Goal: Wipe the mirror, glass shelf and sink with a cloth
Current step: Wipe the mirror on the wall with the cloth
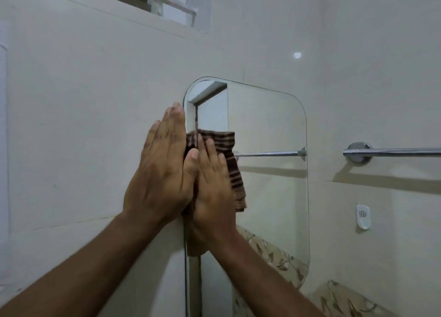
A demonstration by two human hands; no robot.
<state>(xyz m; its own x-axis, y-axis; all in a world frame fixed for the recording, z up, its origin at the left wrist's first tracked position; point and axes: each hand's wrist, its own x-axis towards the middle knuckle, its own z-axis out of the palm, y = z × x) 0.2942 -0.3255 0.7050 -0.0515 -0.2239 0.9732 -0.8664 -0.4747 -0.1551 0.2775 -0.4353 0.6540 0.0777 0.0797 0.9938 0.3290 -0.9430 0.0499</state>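
Far left of the frame, glossy cream wall tiles run smooth and faintly reflective, with a window ledge cut off at the top edge. Moving toward centre, the left hand lies flat with fingers straight and together, fingertips reaching up along the mirror's left edge, gripping nothing. Right beside it, thumbs touching, the right hand presses flat on the cloth, a brown ribbed towel with paler stripes, pinned against the glass at the left side of the mirror; much of the cloth is hidden under the palm, only its upper and right folds showing. The mirror is a frameless pane with rounded corners, its bottom left running out of frame behind the forearms. Further right, a chrome towel rail juts from a round mount, cut off at the right edge. Lower right, a small white plastic wall hook, its embossed mark hard to make out.
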